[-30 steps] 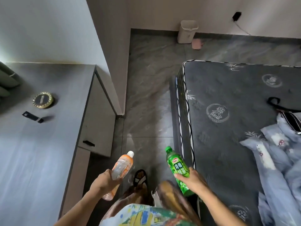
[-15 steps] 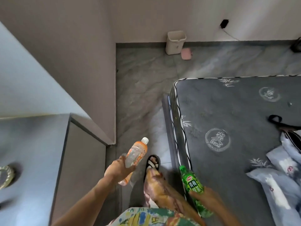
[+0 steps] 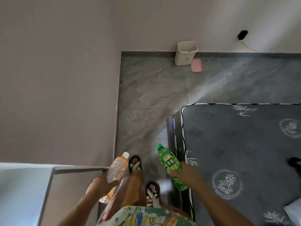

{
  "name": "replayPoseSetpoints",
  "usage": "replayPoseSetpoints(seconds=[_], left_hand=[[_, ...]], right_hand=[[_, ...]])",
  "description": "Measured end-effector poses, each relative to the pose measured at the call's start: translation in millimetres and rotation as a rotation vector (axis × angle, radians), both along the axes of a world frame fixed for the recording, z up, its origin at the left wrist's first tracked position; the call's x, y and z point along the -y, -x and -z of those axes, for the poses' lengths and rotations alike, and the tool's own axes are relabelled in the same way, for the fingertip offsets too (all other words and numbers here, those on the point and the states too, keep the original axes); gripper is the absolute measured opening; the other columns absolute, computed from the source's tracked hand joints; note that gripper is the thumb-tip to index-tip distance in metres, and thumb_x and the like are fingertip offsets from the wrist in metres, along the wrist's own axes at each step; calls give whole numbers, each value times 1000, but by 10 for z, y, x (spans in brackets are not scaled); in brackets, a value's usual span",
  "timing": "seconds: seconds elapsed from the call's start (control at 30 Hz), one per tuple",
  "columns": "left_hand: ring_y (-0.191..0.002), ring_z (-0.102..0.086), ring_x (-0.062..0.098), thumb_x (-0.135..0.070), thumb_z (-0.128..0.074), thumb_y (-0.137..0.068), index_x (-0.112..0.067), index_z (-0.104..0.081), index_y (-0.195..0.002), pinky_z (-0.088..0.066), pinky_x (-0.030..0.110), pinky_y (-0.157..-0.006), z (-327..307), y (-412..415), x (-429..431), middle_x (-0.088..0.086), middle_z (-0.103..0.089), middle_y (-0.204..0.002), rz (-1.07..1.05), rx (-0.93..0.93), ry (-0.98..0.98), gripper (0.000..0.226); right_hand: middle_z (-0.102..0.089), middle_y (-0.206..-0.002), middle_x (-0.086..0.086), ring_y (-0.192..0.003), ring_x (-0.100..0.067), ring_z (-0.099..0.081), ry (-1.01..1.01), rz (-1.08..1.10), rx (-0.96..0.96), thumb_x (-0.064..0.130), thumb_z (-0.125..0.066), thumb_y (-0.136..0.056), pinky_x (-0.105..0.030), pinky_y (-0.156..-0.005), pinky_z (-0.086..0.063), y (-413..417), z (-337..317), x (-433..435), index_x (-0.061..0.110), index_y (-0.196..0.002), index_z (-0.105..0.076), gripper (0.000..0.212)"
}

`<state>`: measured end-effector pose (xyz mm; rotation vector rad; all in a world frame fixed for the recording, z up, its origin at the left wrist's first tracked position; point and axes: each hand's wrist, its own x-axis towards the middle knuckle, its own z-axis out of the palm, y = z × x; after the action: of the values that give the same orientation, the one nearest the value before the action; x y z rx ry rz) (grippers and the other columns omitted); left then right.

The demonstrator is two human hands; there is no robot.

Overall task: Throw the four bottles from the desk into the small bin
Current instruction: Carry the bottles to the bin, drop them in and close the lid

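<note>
At the far left the grey table [image 3: 24, 193] is showing only its corner, pressed against the pale wall; just to its right the left hand [image 3: 101, 185] is wrapping its grip closed round the lower half of the orange bottle [image 3: 118, 168], which is tilting up and to the right with its white cap nearest the floor ahead; a second clear bottle end seems to be peeking out beneath that hand, though it is too blurred to be sure; between the arms two sandalled feet [image 3: 135, 165] are standing on the grey marbled floor [image 3: 151, 95], one ahead of the other, below them a patterned garment; to the right the right hand [image 3: 185, 176] is closing its grip about the middle of the green bottle [image 3: 171, 163], whose green cap is pointing up and slightly left, the bottle hanging beside the edge of the dark mattress [image 3: 244, 144]; further on, well apart from both hands, the small bin [image 3: 186, 53] is standing upright and open against the far wall, a pink object [image 3: 197, 65] lying on the floor just beside its right side; on the wall beyond, a black socket [image 3: 242, 34] is trailing a thin cable.
</note>
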<state>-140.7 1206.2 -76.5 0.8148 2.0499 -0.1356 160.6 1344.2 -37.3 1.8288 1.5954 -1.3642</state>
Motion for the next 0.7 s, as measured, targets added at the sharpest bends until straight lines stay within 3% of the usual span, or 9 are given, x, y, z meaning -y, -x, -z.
replayPoseSetpoints(seconds=[0.17,0.3,0.43,0.6,0.7], left_hand=[[-104,-63,28,-53,-67,-74,-6,-49,-125,-54,34,-86,100,425,-772,14,-64,-121,-34,17,41,72],[-96,-62,23,-51,-68,-74,-10,-50,-121,-50,29,-77,36,720,-1572,10,-64,-117,-28,45,30,65],[-105,-63,23,-52,-67,-74,-15,-50,-123,-47,27,-79,-45,884,-2472,7,-63,-122,83,100,-18,63],[-106,-62,24,-56,-60,-76,-21,-47,-128,-52,31,-87,-161,907,-3649,5,-61,-126,242,135,-84,64],[-100,-64,24,-55,-62,-73,-19,-48,-123,-51,29,-75,-176,894,-4329,6,-64,-120,292,114,-127,63]], right_hand=[[-62,-116,-12,-102,-28,-62,-28,47,16,59,-67,-71,-39,-90,-52,527,24,-925,11,-119,-48,70],[-65,-112,-14,-97,-28,-64,-32,130,13,51,-70,-73,-41,-90,-54,710,45,-1545,12,-108,-53,55],[-66,-116,-17,-104,-30,-64,-3,191,76,49,-72,-73,-38,-92,-53,700,102,-2030,8,-119,-56,63],[-68,-109,-20,-97,-32,-66,18,315,130,41,-77,-72,-40,-88,-55,603,165,-2538,4,-110,-60,56],[-63,-116,-20,-103,-31,-63,52,332,195,46,-74,-74,-40,-90,-53,552,214,-2854,2,-116,-53,65]])
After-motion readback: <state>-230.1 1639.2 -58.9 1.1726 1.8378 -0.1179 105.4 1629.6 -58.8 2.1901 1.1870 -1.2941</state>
